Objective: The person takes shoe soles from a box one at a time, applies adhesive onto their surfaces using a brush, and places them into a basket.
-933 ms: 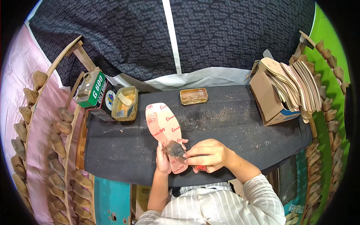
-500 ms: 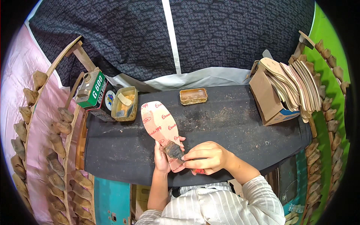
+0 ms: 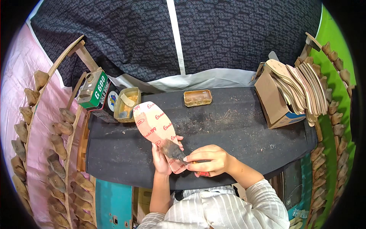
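Observation:
My left hand (image 3: 161, 162) is closed around the lower part of a pink, shoe-shaped insole (image 3: 155, 121) with red print, its thumb and fingers at opposite edges. The insole is tilted, its wide end pointing away and to the left. A darker pink band runs along part of its face. In my right hand (image 3: 210, 159) is a brush with dark, slightly blurred bristles (image 3: 171, 150) and a red part of its handle (image 3: 203, 173) showing below the fingers. The bristles lie over the insole's lower middle, and look to be touching it.
On the dark cloth-covered table (image 3: 228, 141), crumbs are scattered. A green-and-black can (image 3: 93, 93) and a tub (image 3: 127, 91) with a scoop-like piece stand left. A shallow amber dish (image 3: 197, 98) sits at the back. A cardboard box (image 3: 271, 100) holds stacked insoles. Racks of shoe lasts (image 3: 57, 164) flank both sides.
The insole has shifted left and leans further that way with my left hand. The brush's bristles have swept a little to the left and up across it; my right hand has barely moved.

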A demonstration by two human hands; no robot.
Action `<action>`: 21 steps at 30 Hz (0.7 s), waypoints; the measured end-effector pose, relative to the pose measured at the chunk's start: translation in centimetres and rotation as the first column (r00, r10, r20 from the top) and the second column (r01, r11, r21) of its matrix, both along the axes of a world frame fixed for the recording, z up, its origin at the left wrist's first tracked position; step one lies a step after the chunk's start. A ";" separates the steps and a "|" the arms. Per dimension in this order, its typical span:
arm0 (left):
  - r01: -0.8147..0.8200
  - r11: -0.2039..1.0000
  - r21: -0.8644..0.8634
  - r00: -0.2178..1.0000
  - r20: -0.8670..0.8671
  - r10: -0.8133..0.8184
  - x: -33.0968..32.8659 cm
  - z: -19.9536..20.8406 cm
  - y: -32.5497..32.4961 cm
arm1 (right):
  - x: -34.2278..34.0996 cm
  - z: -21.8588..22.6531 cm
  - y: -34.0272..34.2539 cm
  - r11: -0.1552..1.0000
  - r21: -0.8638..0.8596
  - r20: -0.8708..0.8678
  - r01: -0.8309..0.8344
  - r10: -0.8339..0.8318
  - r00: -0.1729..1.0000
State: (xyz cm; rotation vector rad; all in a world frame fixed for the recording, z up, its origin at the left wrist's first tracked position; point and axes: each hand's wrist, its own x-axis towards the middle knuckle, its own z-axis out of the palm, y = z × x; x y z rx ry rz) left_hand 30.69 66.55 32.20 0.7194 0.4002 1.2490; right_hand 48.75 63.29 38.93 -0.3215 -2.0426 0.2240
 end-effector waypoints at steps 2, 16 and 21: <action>0.026 0.999 -0.035 0.997 0.077 -0.023 0.4 0.1 0.0 | -0.3 0.1 0.2 0.999 0.043 -0.047 0.025 -0.023 0.999; -0.142 0.989 0.029 0.984 0.110 0.138 0.9 0.7 0.5 | -1.0 -0.3 -0.1 1.000 -0.008 -0.107 0.022 -0.023 0.994; -0.235 0.971 0.044 0.967 0.113 0.229 1.1 1.8 1.3 | -0.7 -0.8 -0.5 0.999 -0.044 -0.073 0.019 -0.022 0.997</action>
